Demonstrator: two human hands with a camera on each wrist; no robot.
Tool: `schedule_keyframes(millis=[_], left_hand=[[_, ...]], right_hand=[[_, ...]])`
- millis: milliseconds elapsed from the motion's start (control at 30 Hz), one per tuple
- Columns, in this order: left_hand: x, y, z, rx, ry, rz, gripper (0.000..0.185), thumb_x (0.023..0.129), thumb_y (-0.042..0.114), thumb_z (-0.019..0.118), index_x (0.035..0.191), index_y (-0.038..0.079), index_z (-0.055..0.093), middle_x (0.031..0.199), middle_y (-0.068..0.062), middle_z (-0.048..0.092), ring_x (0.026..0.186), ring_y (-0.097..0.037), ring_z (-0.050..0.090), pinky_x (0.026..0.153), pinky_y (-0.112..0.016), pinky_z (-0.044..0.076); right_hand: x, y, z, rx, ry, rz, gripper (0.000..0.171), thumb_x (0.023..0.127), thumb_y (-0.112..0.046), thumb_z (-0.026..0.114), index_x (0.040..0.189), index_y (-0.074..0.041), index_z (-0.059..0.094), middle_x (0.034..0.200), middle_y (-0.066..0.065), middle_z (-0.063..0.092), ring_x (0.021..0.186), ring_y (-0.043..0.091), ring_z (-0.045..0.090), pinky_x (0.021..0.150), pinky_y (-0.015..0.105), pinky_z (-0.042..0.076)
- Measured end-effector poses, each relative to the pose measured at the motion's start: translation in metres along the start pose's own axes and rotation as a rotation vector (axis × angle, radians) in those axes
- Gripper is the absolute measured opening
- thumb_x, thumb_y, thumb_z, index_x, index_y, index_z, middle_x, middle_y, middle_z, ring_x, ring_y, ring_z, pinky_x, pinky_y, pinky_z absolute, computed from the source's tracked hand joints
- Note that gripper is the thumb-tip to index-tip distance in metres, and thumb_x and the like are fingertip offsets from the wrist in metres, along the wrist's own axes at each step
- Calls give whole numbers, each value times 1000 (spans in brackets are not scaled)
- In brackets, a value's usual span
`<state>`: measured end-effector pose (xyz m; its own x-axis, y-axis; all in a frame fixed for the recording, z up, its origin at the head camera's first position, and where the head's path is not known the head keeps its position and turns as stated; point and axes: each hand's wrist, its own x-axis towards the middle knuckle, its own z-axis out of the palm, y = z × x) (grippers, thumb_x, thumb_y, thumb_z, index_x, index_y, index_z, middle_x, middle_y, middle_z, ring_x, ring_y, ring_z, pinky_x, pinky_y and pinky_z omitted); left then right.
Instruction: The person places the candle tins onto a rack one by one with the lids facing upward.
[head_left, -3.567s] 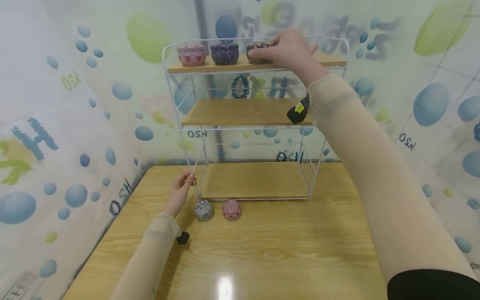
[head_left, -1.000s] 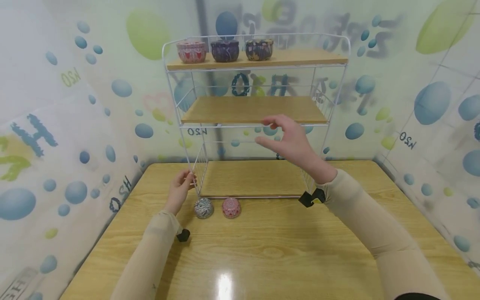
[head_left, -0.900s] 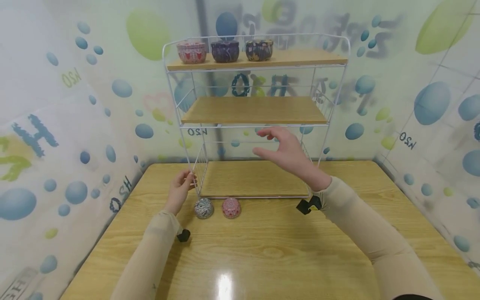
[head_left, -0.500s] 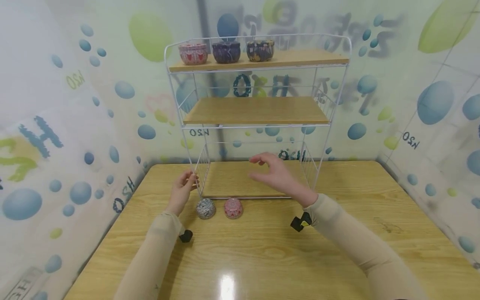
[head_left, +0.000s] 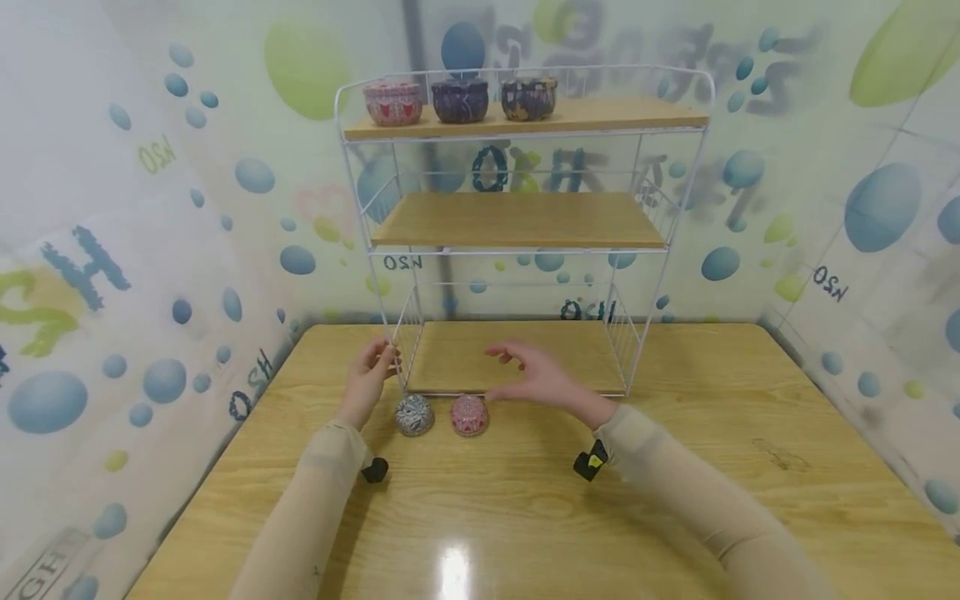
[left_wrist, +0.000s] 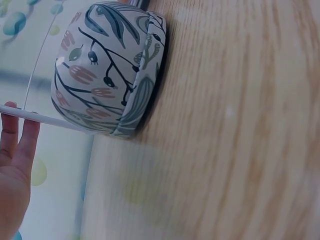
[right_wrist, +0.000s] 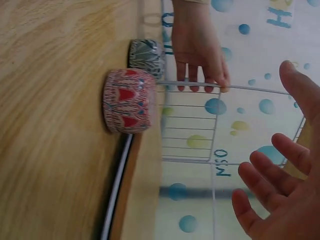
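Observation:
My left hand (head_left: 367,379) holds the left front post of a white wire rack with wooden shelves (head_left: 517,218); its fingers (left_wrist: 27,142) lie round the wire in the left wrist view. My right hand (head_left: 536,377) is in front of the bottom shelf, thumb and fingers spread, holding nothing. Just left of its thumb, a round pink tin with red hearts (head_left: 469,415) sits on the table. Beside that, close below my left hand, sits a round white tin with grey leaf patterns (head_left: 414,414). In the right wrist view, a gap separates my fingers (right_wrist: 265,185) from the pink tin (right_wrist: 129,100).
On the top shelf (head_left: 630,112), at its left and middle, stand a pink tin (head_left: 393,104), a dark purple tin (head_left: 461,102) and a dark floral tin (head_left: 529,99). The rack stands on a wooden table (head_left: 510,517) against patterned walls.
My right hand has let go of the dark floral tin on the top shelf and come down, open, toward the pink tin on the table. My left hand keeps its hold on the post.

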<state>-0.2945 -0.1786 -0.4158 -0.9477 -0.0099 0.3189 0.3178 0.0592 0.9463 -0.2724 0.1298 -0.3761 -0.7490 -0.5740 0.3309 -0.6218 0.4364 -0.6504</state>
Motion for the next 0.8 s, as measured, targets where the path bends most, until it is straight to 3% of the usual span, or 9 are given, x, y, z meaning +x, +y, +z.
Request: schedule_keyframes(millis=[67, 233, 333, 467, 533, 633, 800], left_hand=[[1, 0, 1, -6, 3, 3, 14, 102, 8, 49, 108, -3, 55, 109, -33, 52, 88, -13, 60, 93, -53, 49], [6, -13, -3, -12, 6, 2, 13, 102, 8, 48, 109, -2, 55, 110, -34, 52, 86, -10, 60, 92, -49, 51], [11, -24, -5, -19, 19, -7, 14, 102, 11, 50, 109, 1, 56, 106, -25, 56, 89, -16, 61, 90, -47, 52], [11, -26, -5, -4, 32, 16, 15, 101, 16, 53, 107, 4, 59, 97, -8, 59, 93, -27, 60, 85, -39, 55], [11, -26, -5, 1, 32, 35, 15, 101, 17, 53, 106, 4, 59, 95, -6, 60, 94, -30, 60, 84, -38, 56], [10, -26, -5, 4, 29, 49, 17, 101, 19, 53, 107, 4, 58, 98, -13, 59, 95, -33, 59, 84, -38, 56], [9, -27, -5, -8, 24, 44, 19, 101, 19, 54, 108, 1, 56, 103, -24, 56, 91, -23, 61, 85, -39, 55]], right_hand=[[1, 3, 5, 5, -27, -2, 70, 75, -26, 84, 134, -4, 53, 130, 11, 57, 112, 31, 54, 88, 45, 48], [4, 13, 19, 42, -99, 12, 72, 75, -19, 84, 136, -1, 50, 134, 14, 54, 116, 34, 53, 91, 55, 47], [4, 20, 27, 77, -140, 34, 74, 76, -18, 84, 138, 0, 48, 136, 15, 52, 118, 33, 52, 93, 54, 46], [4, 25, 34, 105, -179, 51, 78, 75, -20, 84, 140, 1, 45, 137, 17, 50, 119, 34, 51, 96, 49, 45], [4, 28, 37, 111, -186, 52, 80, 75, -22, 85, 140, 1, 44, 138, 18, 50, 120, 34, 51, 98, 49, 44], [5, 33, 43, 124, -191, 60, 82, 74, -22, 85, 141, 1, 44, 139, 16, 50, 120, 34, 51, 100, 47, 43], [7, 42, 53, 145, -214, 92, 82, 74, -24, 86, 142, -2, 44, 141, 11, 50, 121, 29, 52, 102, 43, 42]])
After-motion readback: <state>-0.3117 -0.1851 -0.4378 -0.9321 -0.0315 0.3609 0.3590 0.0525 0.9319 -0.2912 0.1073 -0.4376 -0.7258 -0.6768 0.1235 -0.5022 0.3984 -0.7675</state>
